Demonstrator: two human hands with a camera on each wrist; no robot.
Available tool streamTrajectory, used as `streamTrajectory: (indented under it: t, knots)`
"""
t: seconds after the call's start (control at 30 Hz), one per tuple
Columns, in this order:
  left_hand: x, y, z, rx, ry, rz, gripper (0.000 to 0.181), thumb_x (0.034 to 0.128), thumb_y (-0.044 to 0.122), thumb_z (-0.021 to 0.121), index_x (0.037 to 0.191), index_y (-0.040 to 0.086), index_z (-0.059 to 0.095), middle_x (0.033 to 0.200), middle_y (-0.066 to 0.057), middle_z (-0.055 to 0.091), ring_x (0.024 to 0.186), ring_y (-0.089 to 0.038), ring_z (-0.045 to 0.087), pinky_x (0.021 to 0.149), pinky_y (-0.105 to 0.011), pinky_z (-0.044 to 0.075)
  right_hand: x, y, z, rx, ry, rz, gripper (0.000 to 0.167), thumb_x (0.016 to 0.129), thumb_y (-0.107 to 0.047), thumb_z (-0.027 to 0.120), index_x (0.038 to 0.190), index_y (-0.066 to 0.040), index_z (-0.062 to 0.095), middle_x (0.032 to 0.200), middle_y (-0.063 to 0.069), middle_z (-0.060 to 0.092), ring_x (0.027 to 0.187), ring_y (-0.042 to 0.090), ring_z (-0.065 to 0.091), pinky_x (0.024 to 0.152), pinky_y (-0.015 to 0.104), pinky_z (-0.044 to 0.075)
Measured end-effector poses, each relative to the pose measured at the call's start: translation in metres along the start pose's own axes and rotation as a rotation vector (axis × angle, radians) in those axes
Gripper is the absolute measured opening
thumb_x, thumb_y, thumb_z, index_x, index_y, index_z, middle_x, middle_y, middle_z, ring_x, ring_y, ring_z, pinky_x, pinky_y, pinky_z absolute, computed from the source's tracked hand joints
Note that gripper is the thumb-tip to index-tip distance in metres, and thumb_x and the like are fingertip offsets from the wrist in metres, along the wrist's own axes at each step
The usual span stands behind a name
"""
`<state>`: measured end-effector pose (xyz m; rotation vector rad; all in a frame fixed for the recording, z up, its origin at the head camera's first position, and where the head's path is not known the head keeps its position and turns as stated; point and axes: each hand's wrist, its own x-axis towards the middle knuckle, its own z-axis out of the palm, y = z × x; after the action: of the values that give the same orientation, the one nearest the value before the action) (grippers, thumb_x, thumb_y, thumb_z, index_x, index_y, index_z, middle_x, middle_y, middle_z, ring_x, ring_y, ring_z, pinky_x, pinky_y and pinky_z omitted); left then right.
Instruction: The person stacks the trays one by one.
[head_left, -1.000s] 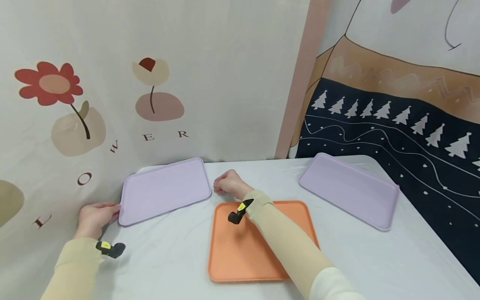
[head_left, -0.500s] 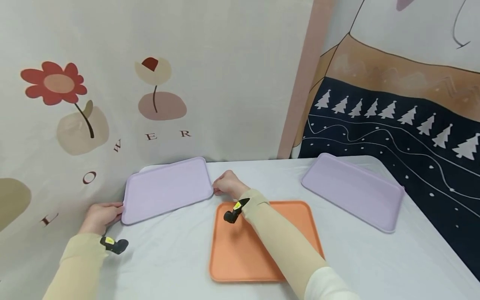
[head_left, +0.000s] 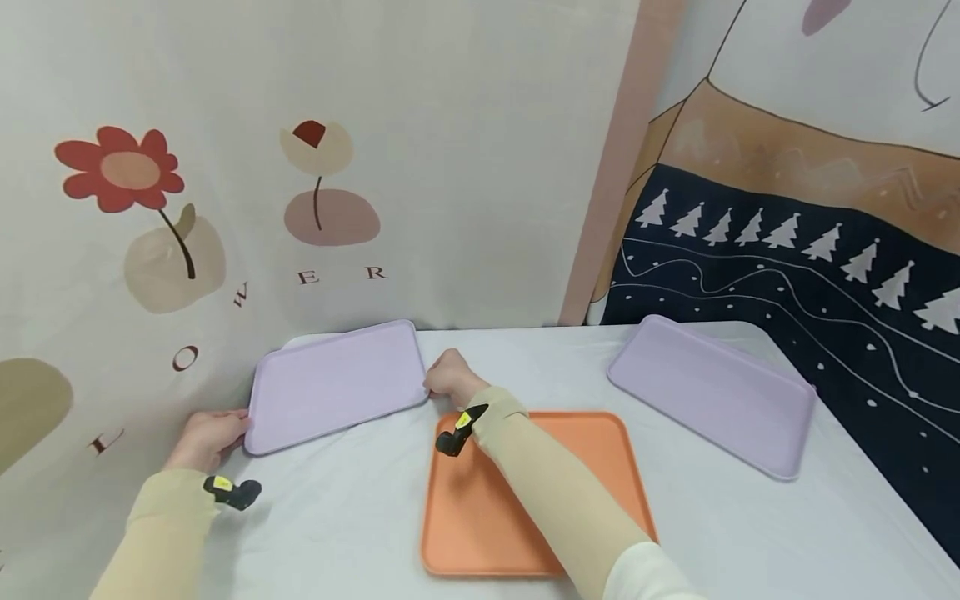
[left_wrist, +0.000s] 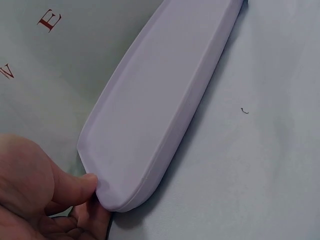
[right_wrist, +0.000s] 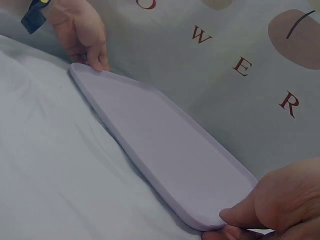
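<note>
A pale purple rectangular tray (head_left: 337,385) lies at the back left of the white-covered table, near the flower-printed cloth. My left hand (head_left: 207,437) pinches its left end; in the left wrist view the thumb (left_wrist: 82,187) is on the rim, with fingers partly hidden below. At the opposite end my right hand (head_left: 453,377) grips the rim. From the right wrist the thumb (right_wrist: 240,214) shows over the tray edge, the other fingers under it. Nothing lies on this tray.
An orange tray (head_left: 480,529) sits in the front middle, partly beneath my right forearm. Another purple tray (head_left: 712,398) lies slanted at the right. A printed cloth (head_left: 465,167) hangs behind the table, and a dark tree-patterned cloth (head_left: 750,275) at the right.
My right hand has come left, from just beside the purple tray to its right edge, and grips it now. My left hand stays at the left end. The head view shifts slightly.
</note>
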<state>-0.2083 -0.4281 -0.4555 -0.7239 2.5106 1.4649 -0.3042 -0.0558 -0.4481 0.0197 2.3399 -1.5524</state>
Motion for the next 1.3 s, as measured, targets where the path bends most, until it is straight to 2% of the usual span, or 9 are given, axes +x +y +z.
streamTrajectory:
  t: [0.07, 0.2, 0.27, 0.4, 0.8, 1.0, 1.1, 1.17, 1.3]
  knots:
    - [-0.001, 0.001, 0.000, -0.019, 0.003, -0.005, 0.056, 0.1033, -0.002, 0.055, 0.150, -0.024, 0.032, 0.156, -0.042, 0.030, 0.117, -0.035, 0.060, 0.101, -0.042, 0.057, -0.001, -0.001, 0.000, 0.009, 0.022, -0.002, 0.009, 0.086, 0.015, 0.063, 0.087, 0.007, 0.065, 0.090, 0.011, 0.061, 0.066, 0.019, 0.060, 0.057, 0.024, 0.057]
    - [-0.003, 0.004, -0.003, -0.019, 0.006, -0.005, 0.057, 0.1026, -0.001, 0.056, 0.150, -0.023, 0.034, 0.156, -0.042, 0.030, 0.107, -0.025, 0.063, 0.085, -0.029, 0.060, -0.001, -0.002, 0.000, 0.031, 0.065, 0.014, 0.012, 0.085, 0.016, 0.061, 0.087, 0.007, 0.069, 0.090, 0.011, 0.063, 0.066, 0.019, 0.064, 0.058, 0.025, 0.060]
    - [-0.005, 0.005, -0.003, -0.027, -0.005, -0.006, 0.058, 0.1032, 0.000, 0.056, 0.151, -0.023, 0.032, 0.157, -0.042, 0.028, 0.116, -0.032, 0.061, 0.094, -0.035, 0.059, 0.000, -0.001, 0.000, 0.039, 0.073, 0.026, 0.012, 0.086, 0.015, 0.062, 0.089, 0.008, 0.070, 0.090, 0.012, 0.064, 0.066, 0.020, 0.065, 0.059, 0.026, 0.061]
    - [-0.009, 0.011, -0.003, -0.040, -0.014, -0.008, 0.058, 0.1045, 0.001, 0.053, 0.152, -0.023, 0.030, 0.158, -0.042, 0.025, 0.141, -0.048, 0.039, 0.117, -0.055, 0.041, -0.001, -0.002, -0.002, 0.013, 0.083, 0.046, 0.008, 0.088, 0.012, 0.065, 0.092, 0.006, 0.067, 0.091, 0.012, 0.063, 0.064, 0.019, 0.066, 0.059, 0.027, 0.060]
    - [-0.016, 0.020, -0.001, -0.045, 0.034, -0.003, 0.057, 0.1050, 0.003, 0.052, 0.153, -0.021, 0.032, 0.158, -0.041, 0.030, 0.143, -0.046, 0.039, 0.118, -0.057, 0.039, -0.008, -0.004, -0.015, 0.061, 0.083, -0.011, 0.010, 0.085, 0.013, 0.067, 0.093, 0.008, 0.071, 0.094, 0.013, 0.064, 0.069, 0.020, 0.066, 0.068, 0.032, 0.064]
    - [-0.026, 0.026, -0.003, -0.083, 0.016, 0.020, 0.058, 0.1056, 0.004, 0.052, 0.153, -0.022, 0.031, 0.159, -0.040, 0.030, 0.143, -0.042, 0.035, 0.121, -0.058, 0.034, -0.015, -0.005, -0.024, 0.067, 0.052, 0.011, 0.015, 0.087, 0.011, 0.071, 0.102, 0.008, 0.073, 0.099, 0.012, 0.066, 0.074, 0.022, 0.071, 0.072, 0.034, 0.065]
    - [-0.032, 0.029, -0.003, -0.072, 0.011, 0.033, 0.058, 0.1059, 0.005, 0.053, 0.153, -0.021, 0.032, 0.158, -0.038, 0.033, 0.135, -0.037, 0.043, 0.119, -0.054, 0.040, -0.019, -0.007, -0.029, 0.077, 0.039, 0.004, 0.018, 0.089, 0.011, 0.072, 0.106, 0.010, 0.073, 0.102, 0.014, 0.066, 0.077, 0.023, 0.072, 0.075, 0.036, 0.066]
    - [-0.035, 0.032, -0.003, -0.040, 0.021, 0.043, 0.057, 0.1058, 0.007, 0.054, 0.152, -0.021, 0.035, 0.155, -0.036, 0.037, 0.122, -0.027, 0.053, 0.109, -0.045, 0.049, -0.021, -0.008, -0.034, 0.083, 0.036, -0.011, 0.019, 0.089, 0.012, 0.072, 0.107, 0.011, 0.073, 0.104, 0.016, 0.066, 0.078, 0.022, 0.071, 0.075, 0.035, 0.066]
    - [-0.041, 0.039, -0.002, -0.013, 0.024, 0.068, 0.057, 0.1054, 0.009, 0.057, 0.151, -0.020, 0.039, 0.153, -0.036, 0.041, 0.097, -0.005, 0.058, 0.091, -0.029, 0.058, -0.026, -0.009, -0.045, 0.102, 0.036, -0.027, 0.020, 0.089, 0.013, 0.072, 0.109, 0.012, 0.072, 0.104, 0.017, 0.066, 0.081, 0.023, 0.070, 0.071, 0.030, 0.065]
